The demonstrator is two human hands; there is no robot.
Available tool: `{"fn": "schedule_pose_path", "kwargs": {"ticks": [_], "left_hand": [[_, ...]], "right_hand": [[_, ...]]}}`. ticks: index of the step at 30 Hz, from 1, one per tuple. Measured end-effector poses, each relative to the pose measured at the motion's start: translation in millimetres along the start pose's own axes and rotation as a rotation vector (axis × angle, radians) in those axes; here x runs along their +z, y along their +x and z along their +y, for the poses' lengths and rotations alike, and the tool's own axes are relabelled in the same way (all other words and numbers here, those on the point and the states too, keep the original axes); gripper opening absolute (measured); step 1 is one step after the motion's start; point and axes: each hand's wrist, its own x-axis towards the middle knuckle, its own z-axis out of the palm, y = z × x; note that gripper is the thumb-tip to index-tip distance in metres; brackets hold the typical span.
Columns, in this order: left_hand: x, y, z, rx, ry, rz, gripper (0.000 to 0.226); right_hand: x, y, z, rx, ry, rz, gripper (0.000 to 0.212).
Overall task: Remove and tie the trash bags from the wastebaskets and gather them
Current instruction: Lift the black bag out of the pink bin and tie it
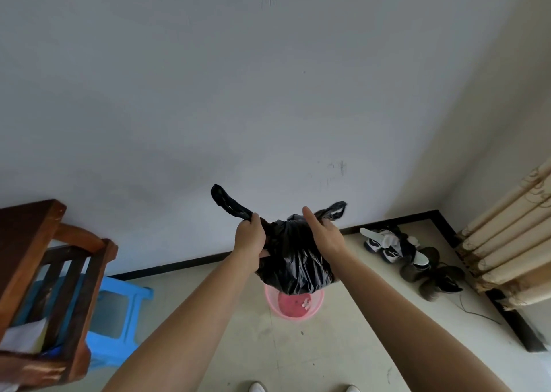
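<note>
Bare wall (268, 93) behind: your left hand (249, 238) and right hand (323, 235) each clenched a handle of the black trash bag (298, 260) over the pink wastebasket (293, 305); thin handles could tear, spilling it.

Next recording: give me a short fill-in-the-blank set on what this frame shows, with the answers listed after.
The black trash bag hangs above a ____ wastebasket. The left hand and the right hand each grip one ____ of the bag. The plastic stool beside the wooden chair is ____. The shoes lie on the person's ____ side.
Missing words: pink; handle; blue; right.
</note>
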Motion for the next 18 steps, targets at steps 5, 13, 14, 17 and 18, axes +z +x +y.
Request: {"fn": "schedule_pose_path", "kwargs": {"ticks": [5, 13, 14, 17, 18], "left_hand": [[-8.4, -5.1, 0.6, -0.019, 0.039, -0.090, 0.048], [-9.1, -1.4, 1.1, 0.143, -0.223, 0.058, 0.035], [-7.9, -2.2, 5.8, 0.102, -0.411, 0.010, 0.032], [-8.7, 0.3, 11.5, 0.024, -0.573, -0.124, 0.024], [-11.2, 1.3, 12.2, 0.008, -0.503, -0.169, 0.020]], "right_hand": [[-0.9, 9.7, -7.9, -0.199, -0.004, 0.116, 0.030], [8.8, -7.4, -10.6, -0.357, -0.113, 0.047, 0.032], [9.6, -9.5, -9.0, -0.362, -0.139, 0.021, 0.032], [7.1, -11.0, -2.1, -0.400, -0.209, -0.011, 0.030], [4.3, -10.6, -0.4, -0.410, -0.237, -0.016, 0.030]]}}
